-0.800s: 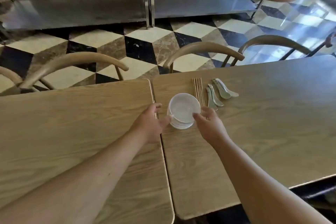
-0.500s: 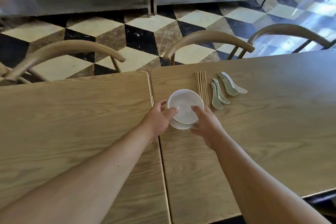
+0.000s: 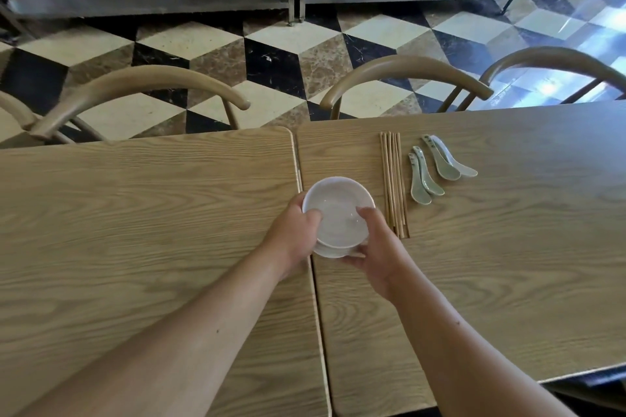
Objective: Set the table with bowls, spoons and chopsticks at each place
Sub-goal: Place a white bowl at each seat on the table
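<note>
- Head view: a stack of white bowls (image 3: 338,213) is gripped from both sides, near the seam between two wooden tables (image 3: 508,247).
- The left hand (image 3: 294,236) is curled on its left rim, thumb over the edge.
- The right hand (image 3: 376,247) is closed on its right side, fingers beneath.
- Chopsticks (image 3: 393,179) are laid just right of the bowls, with four spoons (image 3: 437,169) beside them.

Stacked bowls (image 3: 338,210) on the counter (image 3: 508,247), chopsticks (image 3: 393,179) just at their 3 o'clock, spoons (image 3: 437,167) further toward 2 o'clock
</note>
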### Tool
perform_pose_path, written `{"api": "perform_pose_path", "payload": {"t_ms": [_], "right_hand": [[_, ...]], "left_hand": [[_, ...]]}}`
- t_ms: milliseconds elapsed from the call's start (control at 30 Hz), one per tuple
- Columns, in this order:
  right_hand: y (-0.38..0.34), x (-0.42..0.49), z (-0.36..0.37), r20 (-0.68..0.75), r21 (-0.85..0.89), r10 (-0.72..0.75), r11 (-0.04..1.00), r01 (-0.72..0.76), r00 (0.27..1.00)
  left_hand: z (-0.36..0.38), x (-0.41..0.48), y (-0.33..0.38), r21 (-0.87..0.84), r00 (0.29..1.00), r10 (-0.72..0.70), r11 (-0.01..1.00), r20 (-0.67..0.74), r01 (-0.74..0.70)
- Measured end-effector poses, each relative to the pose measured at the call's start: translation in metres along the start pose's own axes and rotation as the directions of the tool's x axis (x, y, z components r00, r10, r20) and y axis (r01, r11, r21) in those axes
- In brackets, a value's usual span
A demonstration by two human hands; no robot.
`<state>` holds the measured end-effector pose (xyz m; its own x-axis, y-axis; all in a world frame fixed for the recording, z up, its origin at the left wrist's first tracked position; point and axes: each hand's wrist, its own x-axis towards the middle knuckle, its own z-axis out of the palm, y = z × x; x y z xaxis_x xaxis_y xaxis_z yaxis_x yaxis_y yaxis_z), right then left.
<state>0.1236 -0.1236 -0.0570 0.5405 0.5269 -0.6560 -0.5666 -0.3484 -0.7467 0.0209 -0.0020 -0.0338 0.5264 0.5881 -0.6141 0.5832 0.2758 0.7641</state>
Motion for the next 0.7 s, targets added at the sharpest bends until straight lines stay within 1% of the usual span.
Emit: {"api": "perform_pose_path", "payload": {"t_ms": [33,133,267,333,433,533,633,700], "right_hand": [[0.004,-0.008,0.008,0.004,0.018,0.01,1.0,-0.011,1.0],[0.02,-0.032,0.034,0.079,0.059,0.055,0.996,-0.06,0.995],[0.05,-0.051,0.077,0.157,0.069,0.094,0.992,-0.106,0.983],[0.063,-0.058,0.097,0.185,0.083,0.11,0.988,-0.128,0.976],[0.081,-0.066,0.12,0.264,0.128,0.12,0.979,-0.158,0.957],[0.09,-0.078,0.141,0.347,0.132,0.128,0.974,-0.183,0.929],[0.097,-0.083,0.157,0.396,0.123,0.114,0.977,-0.175,0.911],[0.101,-0.084,0.165,0.395,0.116,0.123,0.976,-0.182,0.91]], "left_hand": [[-0.01,-0.008,-0.005,-0.01,1.0,-0.012,1.0,-0.027,0.012],[-0.045,-0.036,-0.019,-0.053,0.995,-0.052,0.997,-0.083,0.047],[-0.088,-0.071,-0.044,-0.061,0.99,-0.087,0.995,-0.113,0.08],[-0.107,-0.085,-0.056,-0.038,0.988,-0.096,0.995,-0.118,0.092],[-0.135,-0.102,-0.073,0.011,0.991,-0.04,0.999,-0.129,0.042],[-0.158,-0.116,-0.086,0.086,0.99,0.018,0.996,-0.138,-0.006],[-0.173,-0.129,-0.096,0.109,0.983,0.071,0.993,-0.168,-0.053],[-0.179,-0.137,-0.1,0.114,0.979,0.107,0.99,-0.176,-0.088]]}}
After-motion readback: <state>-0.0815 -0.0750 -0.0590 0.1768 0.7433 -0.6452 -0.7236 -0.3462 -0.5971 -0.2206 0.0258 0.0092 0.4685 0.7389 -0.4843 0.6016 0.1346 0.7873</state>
